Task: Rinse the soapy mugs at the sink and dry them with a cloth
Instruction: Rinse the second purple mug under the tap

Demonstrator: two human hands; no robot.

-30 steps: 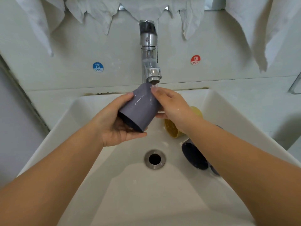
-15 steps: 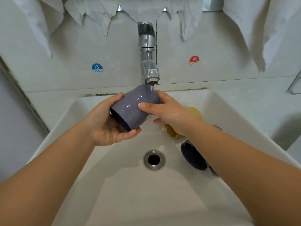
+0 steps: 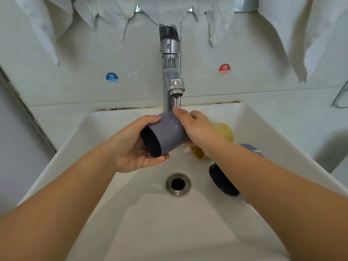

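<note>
I hold a grey mug (image 3: pixel 165 133) on its side under the running tap (image 3: pixel 172 72), its dark mouth turned towards me and to the left. My left hand (image 3: pixel 134 146) cups it from below, thumb on top. My right hand (image 3: pixel 195 127) wraps the mug's base, fingers lying in the water stream. In the white sink (image 3: pixel 105 185) a yellow mug (image 3: pixel 224 131) lies behind my right wrist, and another grey mug (image 3: pixel 223 180) lies on its side to the right of the drain, partly hidden by my forearm.
White cloths (image 3: pixel 212 19) hang along the wall above the tap, with more at the left (image 3: pixel 45 29) and right (image 3: pixel 301 34). The drain (image 3: pixel 178 184) sits at the basin's centre. Cold (image 3: pixel 112 78) and hot (image 3: pixel 224 69) stickers flank the tap.
The mug has been turned and shifted under the stream, its mouth now facing me more. My right hand moved from the mug's side to its base.
</note>
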